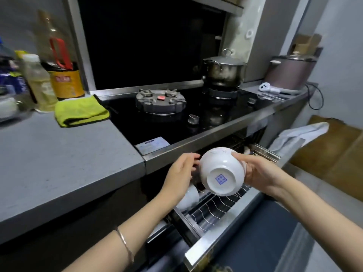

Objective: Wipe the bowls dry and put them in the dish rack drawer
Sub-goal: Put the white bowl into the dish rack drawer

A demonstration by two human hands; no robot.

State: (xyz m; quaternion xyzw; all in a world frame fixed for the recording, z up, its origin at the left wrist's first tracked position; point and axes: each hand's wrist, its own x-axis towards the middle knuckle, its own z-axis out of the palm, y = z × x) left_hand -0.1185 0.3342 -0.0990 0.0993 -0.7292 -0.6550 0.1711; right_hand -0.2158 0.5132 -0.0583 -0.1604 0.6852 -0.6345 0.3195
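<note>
I hold the white bowl (222,171) in the air just above the open dish rack drawer (222,230), tilted so that its foot with a blue square mark faces me. My right hand (255,173) grips it from the right side, the thumb on the wall near the rim and the other fingers hidden behind it. My left hand (180,173) is open with relaxed fingers, the fingertips just beside the left wall of the bowl; I cannot tell if they touch it. A thin bracelet (124,242) is on that forearm. Inside the drawer, at its left end, another white bowl (189,197) stands on its edge in the wire rack (212,209). Directly above the drawer is the black hob (176,122), with a steel pot (224,69) on its far right burner. Up and left of the drawer lies the grey surface (59,163), and a yellow-green cloth (81,111) rests on it beside the hob. A white towel (298,136) hangs to the right of the drawer.
</note>
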